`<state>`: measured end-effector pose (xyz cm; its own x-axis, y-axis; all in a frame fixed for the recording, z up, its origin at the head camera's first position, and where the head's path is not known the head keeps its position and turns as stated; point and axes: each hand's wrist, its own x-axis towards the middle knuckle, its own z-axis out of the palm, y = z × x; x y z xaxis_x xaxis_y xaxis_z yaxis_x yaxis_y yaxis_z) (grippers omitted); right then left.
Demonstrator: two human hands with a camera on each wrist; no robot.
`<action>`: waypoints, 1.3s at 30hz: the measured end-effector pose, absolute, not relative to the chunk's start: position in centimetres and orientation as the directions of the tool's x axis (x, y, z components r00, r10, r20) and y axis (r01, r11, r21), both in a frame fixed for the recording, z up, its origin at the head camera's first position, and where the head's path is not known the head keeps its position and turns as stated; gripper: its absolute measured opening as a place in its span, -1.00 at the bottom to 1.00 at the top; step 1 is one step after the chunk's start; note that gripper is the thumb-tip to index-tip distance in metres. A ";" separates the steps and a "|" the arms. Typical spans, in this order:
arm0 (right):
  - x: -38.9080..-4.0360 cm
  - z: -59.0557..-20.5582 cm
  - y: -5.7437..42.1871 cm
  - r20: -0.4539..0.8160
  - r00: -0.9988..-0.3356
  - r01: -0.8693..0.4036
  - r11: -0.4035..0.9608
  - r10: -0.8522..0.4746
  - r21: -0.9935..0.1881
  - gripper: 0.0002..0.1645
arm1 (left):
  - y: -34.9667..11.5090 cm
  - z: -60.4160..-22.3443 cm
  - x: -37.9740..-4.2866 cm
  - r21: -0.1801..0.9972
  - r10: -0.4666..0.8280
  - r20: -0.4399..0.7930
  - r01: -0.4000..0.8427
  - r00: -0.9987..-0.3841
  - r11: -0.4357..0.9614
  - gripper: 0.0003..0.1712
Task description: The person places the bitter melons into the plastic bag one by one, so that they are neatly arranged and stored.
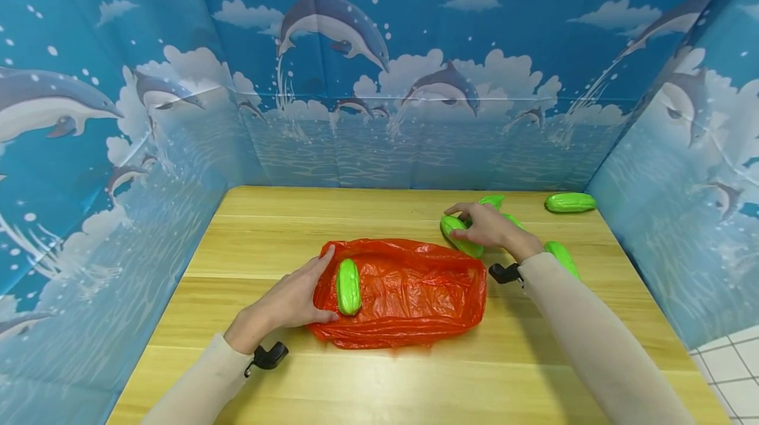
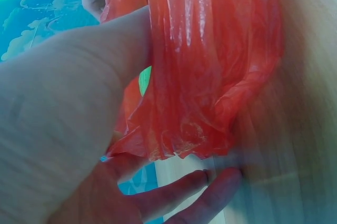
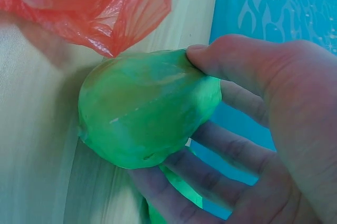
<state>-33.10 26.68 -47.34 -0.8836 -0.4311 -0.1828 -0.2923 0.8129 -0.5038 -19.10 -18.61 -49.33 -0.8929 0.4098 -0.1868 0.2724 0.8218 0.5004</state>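
Note:
A red plastic bag (image 1: pixel 409 336) lies spread on the table with its mouth facing up. One glossy green toy cucumber (image 1: pixel 348 286) is inside it, at the left end. My left hand (image 1: pixel 290 296) holds the bag's left end, the thumb inside the rim and the other fingers outside, fairly straight in the left wrist view. To the right of the bag, my right hand (image 1: pixel 489 227) grips another green toy cucumber (image 3: pixel 142 108) between thumb and fingers. Whether that cucumber still touches the table cannot be told.
Behind the right hand lie more green pieces (image 1: pixel 492 201), partly hidden. Another toy cucumber (image 1: pixel 570 202) is at the back right corner, and one (image 1: pixel 562 258) lies beside the right forearm. Dolphin-printed cloth (image 1: pixel 415 141) walls the table (image 1: pixel 261 214) at the back and sides.

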 end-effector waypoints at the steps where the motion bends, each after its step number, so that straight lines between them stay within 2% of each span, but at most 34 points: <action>1: -33.1 -47.3 26.7 -0.181 -0.884 -0.293 0.812 -0.431 -0.506 -0.30 | -18.6 -49.3 -19.1 0.500 0.410 -0.187 0.273 -0.893 0.822 0.60; 16: -32.9 -46.8 26.8 -0.113 -0.899 -0.318 0.807 -0.424 -0.499 -0.29 | -18.6 -49.2 -19.1 0.499 0.424 -0.174 0.291 -0.889 0.816 0.60; 27: -32.5 -46.0 26.5 -0.101 -0.904 -0.311 0.801 -0.416 -0.511 -0.28 | -18.4 -49.3 -19.0 0.498 0.411 -0.183 0.276 -0.893 0.822 0.59; 39: -31.9 -45.1 26.4 -0.079 -0.908 -0.318 0.799 -0.412 -0.509 -0.28 | -18.5 -49.4 -19.1 0.491 0.430 -0.143 0.313 -0.892 0.813 0.55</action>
<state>-31.89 26.43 -45.14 -0.9078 -0.4120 -0.0792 -0.3184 0.7995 -0.5094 -19.11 -18.47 -49.43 -0.8917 0.4295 -0.1429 0.3130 0.8131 0.4907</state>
